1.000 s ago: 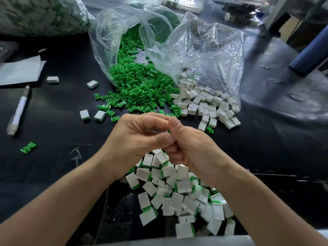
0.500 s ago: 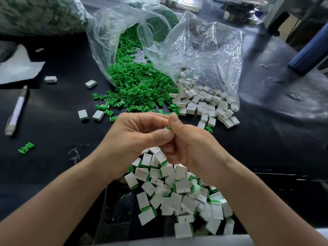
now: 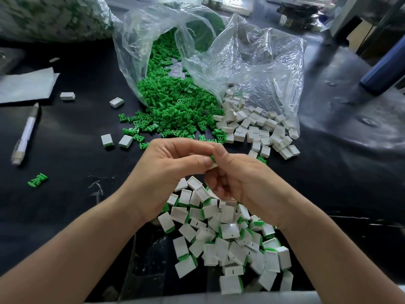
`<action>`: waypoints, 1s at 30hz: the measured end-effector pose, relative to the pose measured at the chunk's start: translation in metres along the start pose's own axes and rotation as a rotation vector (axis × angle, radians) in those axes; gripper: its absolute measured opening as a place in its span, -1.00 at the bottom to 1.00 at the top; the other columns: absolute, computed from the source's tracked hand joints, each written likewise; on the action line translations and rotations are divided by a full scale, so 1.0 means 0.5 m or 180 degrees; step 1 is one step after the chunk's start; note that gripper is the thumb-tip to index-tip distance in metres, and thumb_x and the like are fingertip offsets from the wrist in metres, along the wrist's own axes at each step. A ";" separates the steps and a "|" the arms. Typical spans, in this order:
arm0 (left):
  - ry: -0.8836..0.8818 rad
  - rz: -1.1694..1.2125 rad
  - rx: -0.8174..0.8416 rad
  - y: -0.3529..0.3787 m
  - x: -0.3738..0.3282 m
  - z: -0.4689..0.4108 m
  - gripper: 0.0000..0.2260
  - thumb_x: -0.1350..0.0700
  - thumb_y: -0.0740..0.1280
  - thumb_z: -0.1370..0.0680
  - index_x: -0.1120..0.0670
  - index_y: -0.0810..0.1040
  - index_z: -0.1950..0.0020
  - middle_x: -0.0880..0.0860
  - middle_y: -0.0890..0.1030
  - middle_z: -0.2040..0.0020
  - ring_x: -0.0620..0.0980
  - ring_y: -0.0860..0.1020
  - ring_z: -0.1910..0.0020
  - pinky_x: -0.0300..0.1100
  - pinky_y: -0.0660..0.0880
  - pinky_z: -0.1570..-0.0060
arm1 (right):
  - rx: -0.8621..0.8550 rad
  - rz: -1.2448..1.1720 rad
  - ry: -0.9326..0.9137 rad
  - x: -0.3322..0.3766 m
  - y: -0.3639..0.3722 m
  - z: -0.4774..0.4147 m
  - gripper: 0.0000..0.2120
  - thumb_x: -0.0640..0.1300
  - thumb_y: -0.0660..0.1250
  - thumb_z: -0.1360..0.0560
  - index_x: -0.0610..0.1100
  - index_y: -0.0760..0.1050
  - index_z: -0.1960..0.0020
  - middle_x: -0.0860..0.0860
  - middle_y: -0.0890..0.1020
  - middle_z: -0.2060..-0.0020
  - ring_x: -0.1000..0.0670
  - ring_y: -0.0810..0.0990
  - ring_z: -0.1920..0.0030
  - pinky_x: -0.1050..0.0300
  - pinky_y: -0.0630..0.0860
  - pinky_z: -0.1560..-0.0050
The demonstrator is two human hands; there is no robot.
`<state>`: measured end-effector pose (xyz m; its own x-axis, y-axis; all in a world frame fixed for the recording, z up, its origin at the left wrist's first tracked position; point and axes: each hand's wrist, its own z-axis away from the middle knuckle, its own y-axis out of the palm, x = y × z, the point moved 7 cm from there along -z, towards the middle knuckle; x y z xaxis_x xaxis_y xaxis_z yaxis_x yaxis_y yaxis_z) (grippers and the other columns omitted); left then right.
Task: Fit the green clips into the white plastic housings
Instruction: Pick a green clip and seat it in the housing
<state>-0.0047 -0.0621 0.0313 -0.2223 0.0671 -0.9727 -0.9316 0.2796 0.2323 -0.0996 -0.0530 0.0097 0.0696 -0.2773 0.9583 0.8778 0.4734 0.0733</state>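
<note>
My left hand [image 3: 166, 170] and my right hand [image 3: 238, 178] meet fingertip to fingertip above the table's middle. Between them they pinch a small white housing [image 3: 214, 165] with a green clip [image 3: 212, 158] at its top; both parts are mostly hidden by the fingers. Loose green clips [image 3: 175, 108] spill from a clear plastic bag [image 3: 247, 62]. Empty white housings [image 3: 254, 128] lie in a heap at the bag's right mouth. Below my hands sits a pile of housings with green clips in them [image 3: 228, 238].
A white pen [image 3: 25, 134] and a white sheet of paper [image 3: 24, 86] lie at the left. Stray housings [image 3: 116, 102] and one lone green clip [image 3: 37, 180] dot the black table [image 3: 65, 194]. A second full bag [image 3: 52, 16] sits at the back left, a blue cylinder [image 3: 385, 69] at the right.
My hands stay together at the same spot. A sliver of the white housing now shows below the green clip between my thumbs.
</note>
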 end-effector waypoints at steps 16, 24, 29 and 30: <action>0.0051 -0.0027 0.0407 0.016 -0.004 0.011 -0.85 0.33 0.44 -0.30 0.21 0.66 0.15 0.07 0.69 0.04 0.04 0.67 0.15 -0.26 0.56 0.23 | 0.0263 0.0144 -0.0264 0.019 -0.015 0.010 -0.84 -0.04 0.25 -0.40 -0.12 0.51 0.21 0.03 0.46 0.34 0.10 0.38 0.34 0.30 0.32 0.34; 0.0514 -0.0784 0.0343 0.003 -0.009 0.008 -0.78 0.08 0.46 -0.26 0.02 0.68 0.10 -0.09 0.61 -0.14 -0.07 0.55 -0.19 -0.14 0.56 -0.02 | 0.0558 -0.0498 -0.0399 0.026 -0.009 0.014 -0.75 -0.21 0.24 -0.43 -0.20 0.50 -0.09 0.00 0.53 0.32 0.12 0.47 0.35 0.32 0.39 0.36; 0.0474 -0.0880 0.0376 0.004 -0.007 0.011 -0.76 0.01 0.41 -0.27 -0.03 0.68 0.09 -0.11 0.60 -0.16 0.01 0.62 -0.06 0.01 0.61 0.07 | 0.0501 0.0140 -0.0413 0.031 -0.015 0.018 -0.79 -0.14 0.22 -0.45 -0.23 0.48 -0.01 0.04 0.57 0.37 0.10 0.52 0.37 0.31 0.43 0.36; 0.0438 -0.0828 0.0396 0.006 -0.007 0.012 -0.77 0.01 0.41 -0.27 -0.01 0.68 0.10 -0.09 0.60 -0.15 0.06 0.66 0.07 0.02 0.62 0.15 | 0.0527 0.0198 -0.0389 0.030 -0.014 0.019 -0.81 -0.13 0.22 -0.45 -0.23 0.48 0.03 0.05 0.58 0.37 0.10 0.53 0.38 0.32 0.43 0.36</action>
<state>-0.0048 -0.0559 0.0354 -0.0261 -0.1498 -0.9884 -0.9219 0.3859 -0.0341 -0.1091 -0.0526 0.0264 0.0545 -0.1447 0.9880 0.7831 0.6201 0.0477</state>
